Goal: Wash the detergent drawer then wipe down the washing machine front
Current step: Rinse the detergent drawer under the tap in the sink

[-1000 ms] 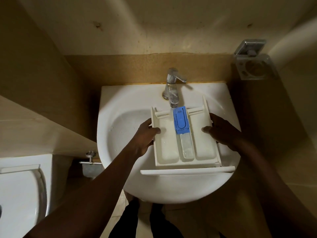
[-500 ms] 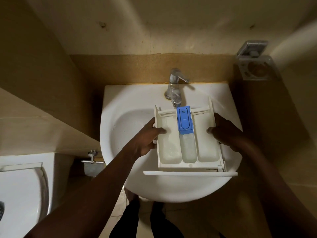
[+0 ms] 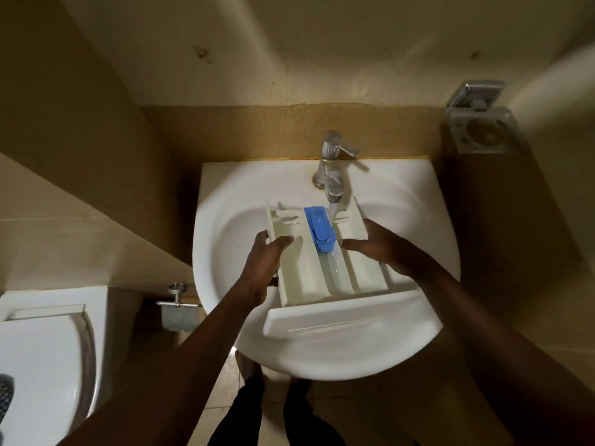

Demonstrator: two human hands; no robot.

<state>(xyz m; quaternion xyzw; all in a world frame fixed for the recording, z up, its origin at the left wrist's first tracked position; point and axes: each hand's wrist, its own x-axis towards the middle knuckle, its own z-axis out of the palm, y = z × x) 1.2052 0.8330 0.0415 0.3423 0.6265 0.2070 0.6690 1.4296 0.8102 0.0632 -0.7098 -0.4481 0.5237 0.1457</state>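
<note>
The white detergent drawer (image 3: 306, 272) is held over the white sink (image 3: 402, 342), tilted with its front panel toward me and turned slightly left. It has three compartments and a blue insert (image 3: 319, 228) in the middle one. Water runs from the chrome tap (image 3: 333, 165) onto the drawer just right of the blue insert and down the middle channel. My left hand (image 3: 264, 262) grips the drawer's left wall, thumb inside. My right hand (image 3: 383, 247) grips the right wall, fingers reaching into the right compartment.
A white toilet (image 3: 42, 355) stands at the lower left, with a toilet-paper holder (image 3: 178, 309) on the wall beside the sink. A chrome holder (image 3: 481, 123) is mounted at the upper right. My legs and the tiled floor show below the sink.
The drawer has shifted left and tilted, its front panel now facing up toward me. The water stream now lands just right of the blue insert instead of on its top end.
</note>
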